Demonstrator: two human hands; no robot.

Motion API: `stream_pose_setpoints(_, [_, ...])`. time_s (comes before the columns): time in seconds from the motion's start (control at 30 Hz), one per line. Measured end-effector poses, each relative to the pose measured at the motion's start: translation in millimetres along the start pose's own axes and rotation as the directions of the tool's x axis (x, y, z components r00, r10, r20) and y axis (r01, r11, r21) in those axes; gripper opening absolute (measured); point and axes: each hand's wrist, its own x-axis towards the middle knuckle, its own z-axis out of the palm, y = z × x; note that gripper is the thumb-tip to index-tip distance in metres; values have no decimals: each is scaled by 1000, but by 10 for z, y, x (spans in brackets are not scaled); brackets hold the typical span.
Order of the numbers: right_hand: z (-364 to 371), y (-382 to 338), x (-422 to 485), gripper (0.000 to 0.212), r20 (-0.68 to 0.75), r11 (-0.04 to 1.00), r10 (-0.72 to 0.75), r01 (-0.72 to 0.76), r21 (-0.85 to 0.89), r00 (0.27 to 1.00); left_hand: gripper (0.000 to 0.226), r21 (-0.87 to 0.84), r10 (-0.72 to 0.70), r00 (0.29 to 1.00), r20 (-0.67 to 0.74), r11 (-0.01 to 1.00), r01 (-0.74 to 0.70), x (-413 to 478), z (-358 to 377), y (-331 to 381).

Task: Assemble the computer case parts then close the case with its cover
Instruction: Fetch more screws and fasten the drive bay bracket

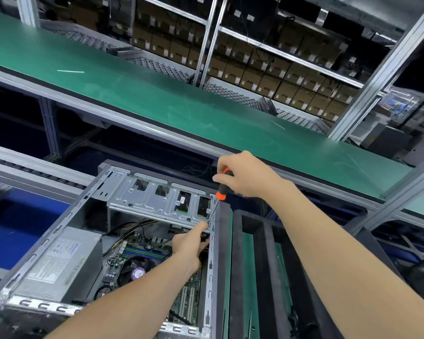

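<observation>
Orange-and-black handle on the screwdriver [222,189] centre frame, silver-grey drive cage [154,200] beside it, green motherboard [142,252] lower centre, yellow-and-black cables [130,227], wide green belt [157,94] across, brown boxes [291,77] upper right.

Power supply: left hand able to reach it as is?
Likely yes. The case is open, the power supply sits uncovered left of the left hand, nothing between. Its fingers are busy at the tip of the screwdriver, though.

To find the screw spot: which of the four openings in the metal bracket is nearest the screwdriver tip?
The rightmost opening: the screwdriver tip sits just below it; the other three lie further left.
</observation>
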Motion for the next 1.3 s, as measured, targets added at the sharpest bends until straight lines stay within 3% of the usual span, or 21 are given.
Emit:
stream_pose_setpoints(0.07, [39,-76,10,55,-28,990,137,-137,-28,990,37,2,-4,1000,-9,1000,4,3,1,0])
stream_pose_setpoints(0.13, [57,-76,10,63,-53,978,180,-185,-93,982,36,2,-2,1000,-15,1000,2,-4,-2,-1])
stream_pose_setpoints(0.2, [8,-34,-3,45,30,993,116,-115,-26,993,36,4,4,1000,-26,1000,-4,-16,-4,2])
stream_pose_setpoints(0.27, [-104,27,-20,12,185,989,-24,-3,146,982,37,-1,3,999,-33,1000,-3,-26,1,9])
stream_pose_setpoints(0.33, [-152,62,-37,14,231,982,-128,91,166,965,40,-8,-5,1000,-29,1000,5,-42,9,21])
stream_pose_setpoints(0.4, [-94,52,-24,6,134,992,-45,29,121,990,41,-16,-11,1000,-21,1000,11,-53,19,24])
stream_pose_setpoints(0.5, [38,-31,-8,47,-2,981,195,-195,-7,981,40,-30,-17,1000,-20,999,16,-42,12,25])
stream_pose_setpoints(0.57, [97,-8,0,54,-76,968,227,-234,-93,971,41,-11,-23,1000,-12,1000,23,-28,4,14])
stream_pose_setpoints(0.63, [83,58,-8,35,4,982,164,-164,98,986,44,17,-31,999,-7,999,31,-19,0,7])
stream_pose_setpoints(0.7, [-33,112,-54,9,172,958,24,-72,278,985,47,33,-33,999,-16,999,33,-21,-2,12])
stream_pose_setpoints(0.77, [-92,161,-61,19,236,948,-93,13,317,967,44,37,-24,999,-27,999,25,-25,-8,18])
stream_pose_setpoints(0.83, [-78,122,-72,3,171,952,-32,-22,305,985,42,47,-17,999,-36,999,19,-26,-11,13])
stream_pose_setpoints(0.97, [92,-27,-53,50,-61,975,220,-218,33,974,49,57,-19,999,-31,998,21,-45,-2,22])
stream_pose_setpoints(1.0, [118,-30,-50,53,-96,971,240,-239,25,966,51,60,-19,999,-31,998,21,-49,2,27])
stream_pose_setpoints(1.07, [94,10,-53,36,-34,964,221,-213,157,975,52,65,-12,999,-35,998,14,-59,0,32])
stream_pose_setpoints(1.13, [-25,68,-65,15,126,969,81,-108,223,989,51,73,-5,999,-39,997,8,-64,-2,33])
stream_pose_setpoints(1.17, [-74,96,-64,19,162,977,-1,-33,211,987,50,71,-6,999,-38,997,9,-69,-3,34])
stream_pose_setpoints(1.23, [-78,98,-71,20,116,982,-55,33,184,992,47,49,-15,999,-34,999,16,-91,3,49])
stream_pose_setpoints(1.3, [-24,71,-63,14,23,964,39,-44,263,999,46,16,-26,999,-30,1000,26,-123,14,70])
